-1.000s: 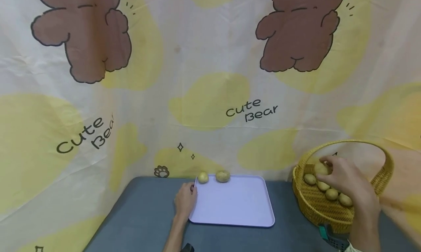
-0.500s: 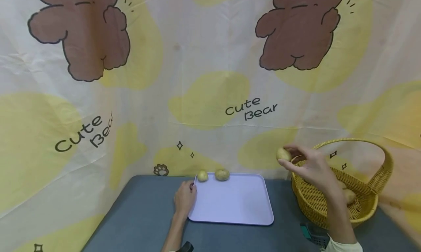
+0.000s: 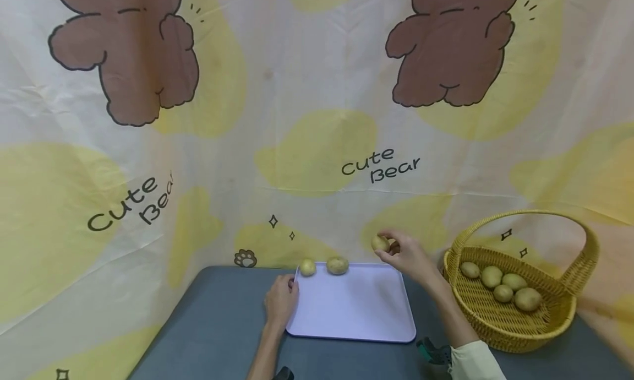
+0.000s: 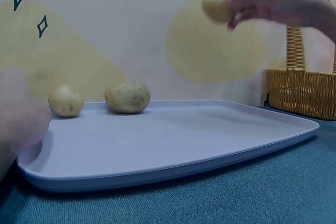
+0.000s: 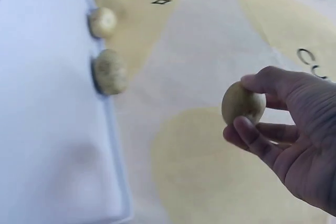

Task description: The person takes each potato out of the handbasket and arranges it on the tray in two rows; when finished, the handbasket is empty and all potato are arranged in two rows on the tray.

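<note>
My right hand pinches a small potato between thumb and fingertips, held in the air above the far right part of the lilac tray. The right wrist view shows this potato gripped at its sides. At the tray's left edge my left hand holds the rim, its fingers curled there. Along the far rim lie two potatoes: a smaller, paler one in the left corner and a larger oval one to its right. Only part of the left hand shows in the left wrist view.
A yellow wicker basket with a tall arched handle stands on the table at the right, several potatoes inside it. A blue-grey cloth covers the table. Behind hangs a bear-print curtain.
My right hand has carried the potato out of the basket and leftward to over the tray, leaving the other potatoes in the basket in full sight. The left hand stays at the tray's edge.
</note>
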A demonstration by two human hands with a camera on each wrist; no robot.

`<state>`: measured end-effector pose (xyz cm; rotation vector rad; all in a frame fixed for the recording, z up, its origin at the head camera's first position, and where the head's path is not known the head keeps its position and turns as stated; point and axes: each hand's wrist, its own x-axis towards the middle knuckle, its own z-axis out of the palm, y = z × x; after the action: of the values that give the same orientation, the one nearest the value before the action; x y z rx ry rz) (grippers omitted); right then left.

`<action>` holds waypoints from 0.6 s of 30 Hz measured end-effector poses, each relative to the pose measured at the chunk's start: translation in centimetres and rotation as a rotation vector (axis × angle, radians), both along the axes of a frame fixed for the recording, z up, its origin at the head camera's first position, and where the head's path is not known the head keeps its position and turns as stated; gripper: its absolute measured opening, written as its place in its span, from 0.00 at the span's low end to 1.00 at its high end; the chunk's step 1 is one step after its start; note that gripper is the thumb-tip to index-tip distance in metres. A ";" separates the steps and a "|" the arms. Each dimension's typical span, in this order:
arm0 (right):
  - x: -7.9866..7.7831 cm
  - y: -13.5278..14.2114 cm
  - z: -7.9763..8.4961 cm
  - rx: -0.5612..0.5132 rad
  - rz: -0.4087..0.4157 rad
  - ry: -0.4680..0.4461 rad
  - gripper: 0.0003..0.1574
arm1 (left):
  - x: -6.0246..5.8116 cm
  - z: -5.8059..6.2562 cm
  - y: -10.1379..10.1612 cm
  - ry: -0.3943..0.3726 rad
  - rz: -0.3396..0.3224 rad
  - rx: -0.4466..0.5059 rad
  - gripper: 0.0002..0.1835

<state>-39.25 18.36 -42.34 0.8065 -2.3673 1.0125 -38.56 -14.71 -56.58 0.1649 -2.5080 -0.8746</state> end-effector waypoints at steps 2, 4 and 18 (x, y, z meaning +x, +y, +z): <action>-0.7 -0.4 -1.1 0.044 0.006 -0.040 0.23 | -0.1 0.0 0.0 0.002 0.002 -0.001 0.11; -1.2 -0.8 -2.1 0.088 0.005 -0.076 0.22 | 0.0 0.1 0.0 0.006 0.002 0.001 0.11; -3.0 -1.9 -7.1 0.203 0.010 -0.064 0.13 | 0.0 0.2 0.0 0.009 0.003 0.005 0.10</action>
<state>-42.23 16.48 -49.44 0.8714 -2.5540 0.8218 -38.59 -14.67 -56.36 0.1663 -2.4974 -0.8780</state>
